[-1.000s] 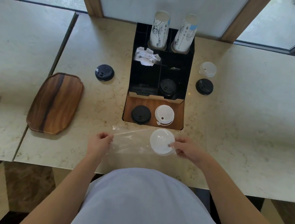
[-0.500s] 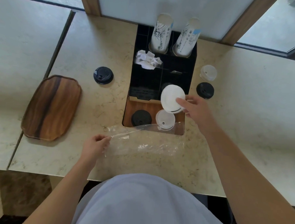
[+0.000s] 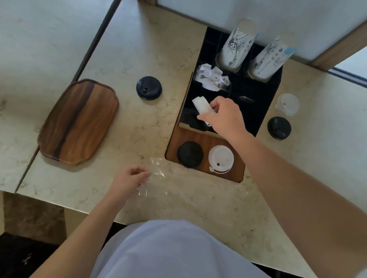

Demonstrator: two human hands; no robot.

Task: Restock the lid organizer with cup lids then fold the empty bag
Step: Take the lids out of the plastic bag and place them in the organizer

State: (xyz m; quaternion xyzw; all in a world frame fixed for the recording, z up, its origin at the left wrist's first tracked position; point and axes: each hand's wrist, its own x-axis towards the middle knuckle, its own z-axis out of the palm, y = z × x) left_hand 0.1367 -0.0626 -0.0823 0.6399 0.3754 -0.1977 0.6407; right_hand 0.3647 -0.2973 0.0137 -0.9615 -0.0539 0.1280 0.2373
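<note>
Pale marble-patterned stone makes up the table (image 3: 123, 52), with a dark seam running down its left part and a light wall panel framed in wood behind it. Farthest left lies an oblong dark-and-light wooden tray (image 3: 78, 121), flat on the table. Right of it, well apart, a round black plastic cup lid (image 3: 149, 87) sits alone. Nearer the table's front edge, the left hand (image 3: 130, 178) pinches one end of a clear, crumpled plastic bag (image 3: 155, 175), which lies on the table in front of the organizer. Next comes the black compartmented lid organizer (image 3: 261, 112) with a brown wooden front tray (image 3: 199, 137); on that tray rest a second black lid (image 3: 190, 154) and, just beside it on the right, a white plastic lid (image 3: 220, 159). Over the organizer's front left compartment the right hand (image 3: 223, 115) holds a white cup lid (image 3: 202, 105) on edge, fingers curled round it. Behind, a crumpled white paper (image 3: 211, 77) fills one compartment, and two stacks of printed white paper cups (image 3: 234, 50) stand tilted at the back. Right of the organizer, a translucent white lid (image 3: 287, 104) sits behind another black lid (image 3: 279, 128), close together.
</note>
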